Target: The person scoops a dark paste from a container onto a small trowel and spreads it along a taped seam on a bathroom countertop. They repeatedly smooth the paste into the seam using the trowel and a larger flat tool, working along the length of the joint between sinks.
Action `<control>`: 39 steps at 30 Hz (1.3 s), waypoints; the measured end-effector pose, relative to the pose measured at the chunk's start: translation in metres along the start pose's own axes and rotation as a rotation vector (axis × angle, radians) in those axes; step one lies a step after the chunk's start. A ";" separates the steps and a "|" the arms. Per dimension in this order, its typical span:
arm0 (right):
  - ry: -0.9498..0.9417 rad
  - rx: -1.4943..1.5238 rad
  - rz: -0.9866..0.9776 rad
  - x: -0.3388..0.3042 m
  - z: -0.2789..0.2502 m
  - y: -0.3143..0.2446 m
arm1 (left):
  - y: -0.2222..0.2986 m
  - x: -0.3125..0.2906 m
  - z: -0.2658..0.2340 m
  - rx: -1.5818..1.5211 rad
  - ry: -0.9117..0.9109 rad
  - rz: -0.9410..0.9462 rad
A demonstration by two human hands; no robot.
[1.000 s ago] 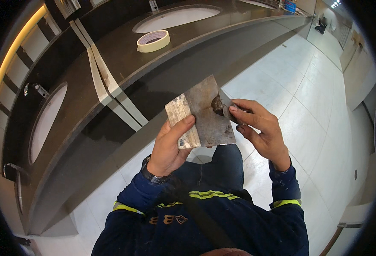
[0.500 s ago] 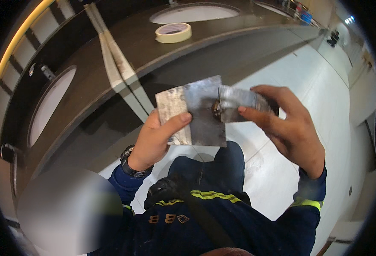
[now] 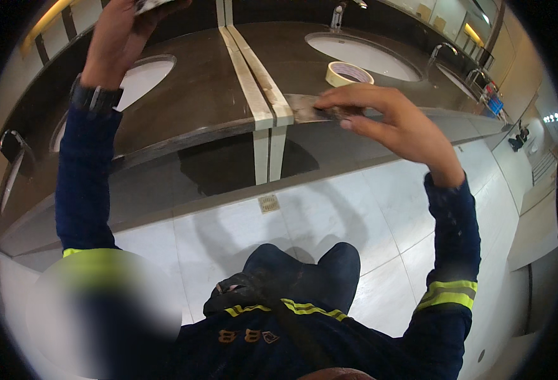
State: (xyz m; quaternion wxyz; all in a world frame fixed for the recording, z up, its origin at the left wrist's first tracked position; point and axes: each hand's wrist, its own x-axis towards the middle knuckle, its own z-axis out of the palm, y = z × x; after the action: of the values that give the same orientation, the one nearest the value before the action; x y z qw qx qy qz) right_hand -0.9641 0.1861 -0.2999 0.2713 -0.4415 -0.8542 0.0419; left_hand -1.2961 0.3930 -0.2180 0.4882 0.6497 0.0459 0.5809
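My left hand (image 3: 117, 38) is raised at the upper left, partly cut off by the top edge of the picture. Its fingers are closed on a flat metal plate (image 3: 155, 5), of which only a small light-and-dark part shows. Over the front edge of the dark counter (image 3: 196, 95), my right hand (image 3: 396, 123) reaches in from the right. Its thumb and fingers close around the dark end of a flat metal scraper (image 3: 304, 109), whose grey blade lies at the countertop beside the white upright divider (image 3: 275, 111). A roll of cream masking tape (image 3: 350, 73) sits just beyond that hand.
White basins (image 3: 364, 57) are set into the counter, with chrome taps (image 3: 337, 16) behind them. Small bottles, one blue (image 3: 495, 105), stand at its far right end. Pale floor tiles hold a square drain (image 3: 269, 203) below the counter.
My hands have parted: the left rose to the upper left with the plate, and the right moved forward to the counter with the scraper. The view has shifted, showing more of the counter.
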 end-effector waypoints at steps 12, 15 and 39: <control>-0.141 -0.064 -0.045 0.052 0.013 0.025 | -0.040 0.010 -0.025 0.035 0.020 -0.233; -0.144 -0.184 -0.110 0.053 0.011 0.022 | -0.033 0.013 -0.016 0.091 0.065 -0.228; -0.180 -0.299 0.151 0.062 0.000 -0.020 | -0.081 0.021 -0.026 0.079 -0.101 -0.216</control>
State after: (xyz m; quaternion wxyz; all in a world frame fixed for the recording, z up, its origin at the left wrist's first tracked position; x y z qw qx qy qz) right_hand -1.0073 0.2224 -0.2673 0.1212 -0.5344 -0.8361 -0.0260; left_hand -1.2686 0.4634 -0.2625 0.5238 0.6880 0.1138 0.4892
